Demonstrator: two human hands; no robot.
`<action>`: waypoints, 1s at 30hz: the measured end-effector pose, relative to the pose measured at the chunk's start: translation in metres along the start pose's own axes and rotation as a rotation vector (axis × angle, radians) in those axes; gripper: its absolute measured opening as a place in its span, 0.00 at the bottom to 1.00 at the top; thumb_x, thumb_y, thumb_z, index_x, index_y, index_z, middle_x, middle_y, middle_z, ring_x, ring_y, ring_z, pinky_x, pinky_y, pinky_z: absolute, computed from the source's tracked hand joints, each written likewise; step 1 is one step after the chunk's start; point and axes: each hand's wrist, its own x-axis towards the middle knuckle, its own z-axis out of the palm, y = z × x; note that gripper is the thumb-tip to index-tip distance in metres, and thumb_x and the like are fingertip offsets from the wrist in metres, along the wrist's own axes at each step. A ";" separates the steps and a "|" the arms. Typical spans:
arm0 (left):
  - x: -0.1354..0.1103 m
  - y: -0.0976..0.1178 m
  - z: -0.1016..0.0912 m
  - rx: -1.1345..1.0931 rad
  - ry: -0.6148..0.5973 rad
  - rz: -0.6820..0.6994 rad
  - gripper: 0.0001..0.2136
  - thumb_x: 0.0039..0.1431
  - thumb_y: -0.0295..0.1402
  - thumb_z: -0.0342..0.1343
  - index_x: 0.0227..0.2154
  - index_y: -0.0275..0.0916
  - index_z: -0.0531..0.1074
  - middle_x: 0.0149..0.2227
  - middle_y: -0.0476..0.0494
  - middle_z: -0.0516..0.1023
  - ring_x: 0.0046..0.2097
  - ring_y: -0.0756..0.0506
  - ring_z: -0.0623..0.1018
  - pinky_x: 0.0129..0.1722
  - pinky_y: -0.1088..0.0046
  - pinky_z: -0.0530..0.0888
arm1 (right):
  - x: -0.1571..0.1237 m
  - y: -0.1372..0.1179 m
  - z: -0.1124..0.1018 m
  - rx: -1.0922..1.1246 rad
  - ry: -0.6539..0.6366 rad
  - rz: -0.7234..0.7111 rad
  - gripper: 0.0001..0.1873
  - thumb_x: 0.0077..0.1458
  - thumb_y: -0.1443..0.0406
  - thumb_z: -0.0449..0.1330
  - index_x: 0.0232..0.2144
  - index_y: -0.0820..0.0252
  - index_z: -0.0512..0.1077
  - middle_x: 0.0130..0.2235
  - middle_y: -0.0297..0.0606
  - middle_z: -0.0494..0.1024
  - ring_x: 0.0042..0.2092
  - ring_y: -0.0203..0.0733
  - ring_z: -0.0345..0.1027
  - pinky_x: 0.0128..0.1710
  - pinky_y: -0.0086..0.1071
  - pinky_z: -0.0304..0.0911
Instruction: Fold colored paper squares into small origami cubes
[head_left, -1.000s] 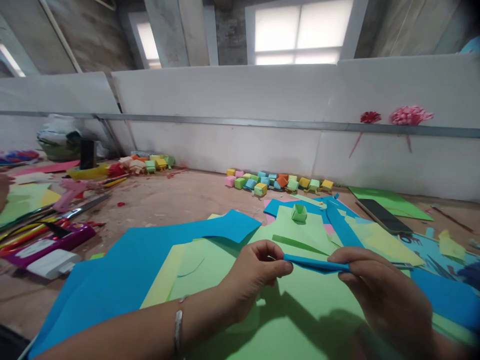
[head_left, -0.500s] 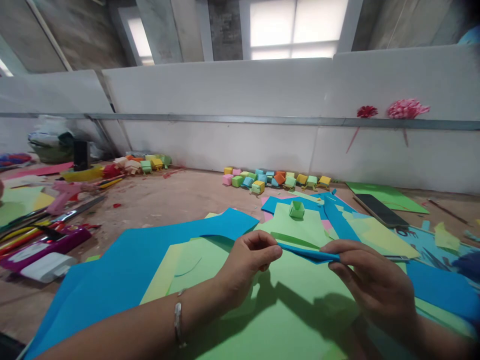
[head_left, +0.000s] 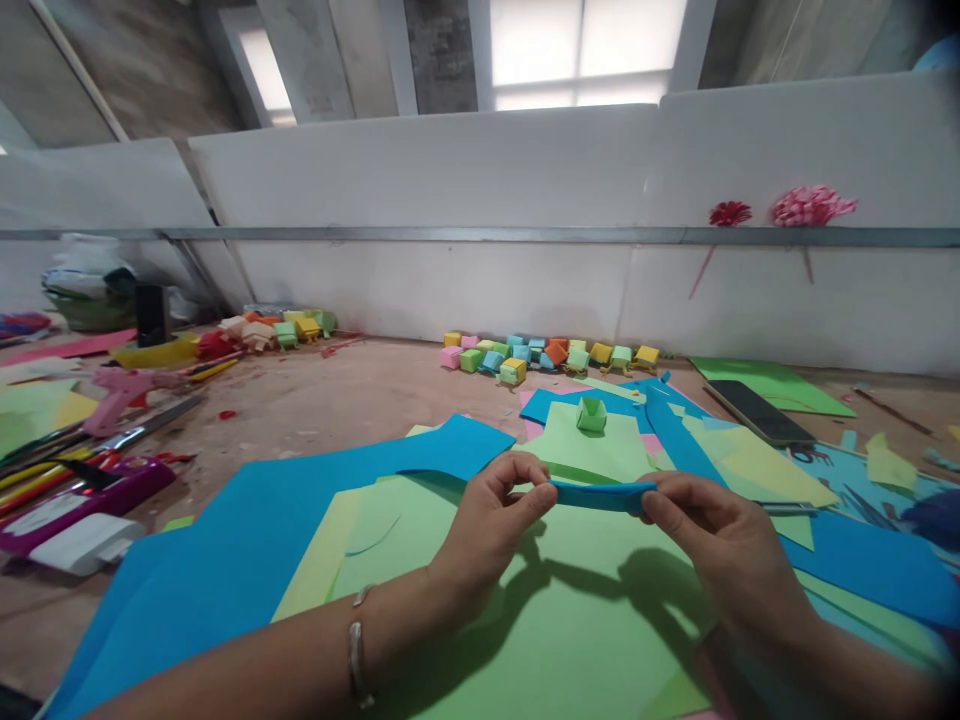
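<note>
A narrow folded strip of blue paper is stretched level between my two hands, above a pale green sheet. My left hand pinches its left end between thumb and fingers; a bracelet circles that wrist. At the right end, my right hand grips the strip between thumb and fingertips. Both hands cast shadows on the green sheet below. Just beyond the strip, a small green paper box stands on another light green sheet.
Large blue paper spreads to the left. Small coloured paper boxes line the wall. A phone lies at right, near a green sheet. At far left are a pink glue gun, a white adapter and pens.
My right hand has shifted its grip and turned, with the thumb now on the near side. The blue strip looks narrower and more level. My left hand keeps its pinch.
</note>
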 end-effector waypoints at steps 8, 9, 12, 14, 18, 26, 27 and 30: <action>0.001 -0.001 0.002 0.107 0.015 0.006 0.12 0.52 0.38 0.63 0.25 0.38 0.67 0.27 0.52 0.68 0.30 0.51 0.66 0.30 0.75 0.64 | 0.003 0.002 -0.002 0.016 -0.032 0.019 0.12 0.51 0.55 0.66 0.24 0.56 0.78 0.25 0.37 0.77 0.26 0.39 0.71 0.23 0.28 0.69; 0.001 0.000 0.002 0.112 0.025 0.003 0.11 0.52 0.37 0.63 0.26 0.38 0.66 0.26 0.52 0.69 0.30 0.50 0.67 0.31 0.74 0.65 | 0.003 0.003 -0.002 0.007 -0.030 0.035 0.13 0.52 0.55 0.66 0.24 0.57 0.78 0.25 0.36 0.77 0.26 0.39 0.71 0.23 0.28 0.68; 0.001 0.002 0.004 0.097 0.042 -0.006 0.11 0.50 0.34 0.63 0.27 0.39 0.65 0.27 0.51 0.72 0.32 0.49 0.72 0.33 0.73 0.68 | 0.004 0.003 -0.003 -0.018 0.003 0.072 0.15 0.52 0.53 0.66 0.23 0.58 0.76 0.25 0.36 0.76 0.27 0.39 0.70 0.25 0.28 0.67; 0.001 0.002 0.004 0.085 0.038 -0.011 0.09 0.52 0.35 0.62 0.29 0.39 0.67 0.28 0.49 0.73 0.32 0.49 0.72 0.34 0.73 0.69 | 0.003 0.003 -0.003 -0.027 0.023 0.103 0.16 0.51 0.53 0.66 0.23 0.59 0.76 0.27 0.36 0.76 0.28 0.39 0.69 0.26 0.28 0.67; 0.000 0.001 0.002 0.097 -0.021 -0.060 0.16 0.56 0.45 0.57 0.34 0.35 0.74 0.28 0.46 0.73 0.30 0.49 0.70 0.31 0.73 0.69 | 0.001 0.001 0.000 -0.016 0.032 0.157 0.16 0.50 0.53 0.67 0.23 0.58 0.75 0.28 0.35 0.76 0.29 0.38 0.68 0.28 0.27 0.65; -0.001 0.007 0.004 0.308 -0.070 -0.074 0.11 0.47 0.39 0.62 0.23 0.35 0.77 0.25 0.49 0.70 0.27 0.51 0.67 0.26 0.75 0.64 | -0.001 0.003 -0.001 -0.018 -0.024 0.045 0.15 0.53 0.56 0.65 0.21 0.58 0.72 0.30 0.35 0.75 0.28 0.36 0.68 0.26 0.26 0.64; -0.001 0.007 0.004 0.320 -0.070 -0.069 0.11 0.47 0.40 0.62 0.21 0.36 0.76 0.25 0.49 0.70 0.26 0.50 0.67 0.26 0.75 0.64 | 0.000 0.004 -0.002 -0.025 -0.028 0.022 0.15 0.54 0.56 0.64 0.21 0.58 0.72 0.30 0.35 0.75 0.29 0.36 0.68 0.27 0.26 0.65; -0.001 0.005 0.002 0.419 -0.120 -0.060 0.11 0.49 0.39 0.61 0.19 0.36 0.74 0.24 0.49 0.70 0.27 0.49 0.67 0.27 0.74 0.64 | -0.001 0.004 -0.003 -0.092 -0.022 -0.100 0.12 0.56 0.60 0.62 0.23 0.57 0.71 0.31 0.35 0.76 0.32 0.37 0.72 0.30 0.27 0.67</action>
